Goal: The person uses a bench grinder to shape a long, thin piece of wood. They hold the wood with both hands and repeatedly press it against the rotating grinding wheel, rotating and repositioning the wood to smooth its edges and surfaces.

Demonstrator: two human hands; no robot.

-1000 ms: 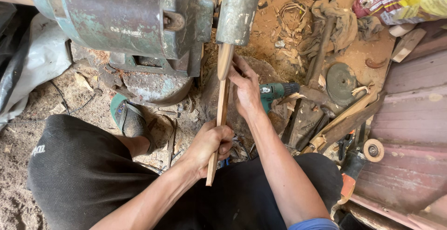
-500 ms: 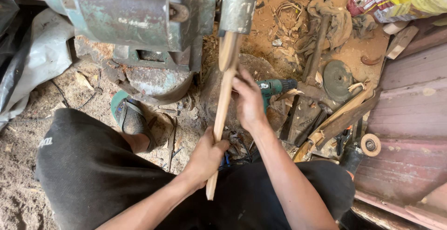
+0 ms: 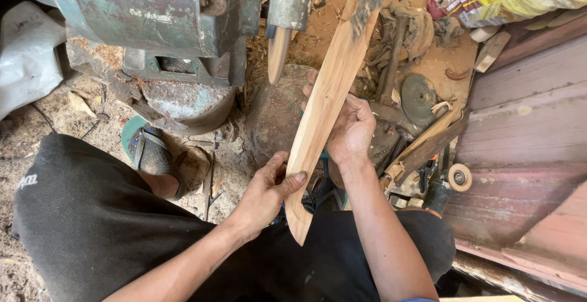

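A long flat wooden slat with a pointed near end is held in both hands, its broad face turned up toward me. My left hand grips its lower part, thumb across the wood. My right hand holds its middle from the right side. The slat's far end reaches up beside a spinning wheel on a green bench machine, but it is off to the right and does not touch the wheel.
A foot in a green sandal rests on the dirt floor under the machine. Scrap wood, a round disc, a small wheel and tools lie to the right. A reddish wooden panel borders the right side.
The slat was edge-on against the wheel; it has now been pulled away to the right and turned so its flat face shows. Both hands kept hold.
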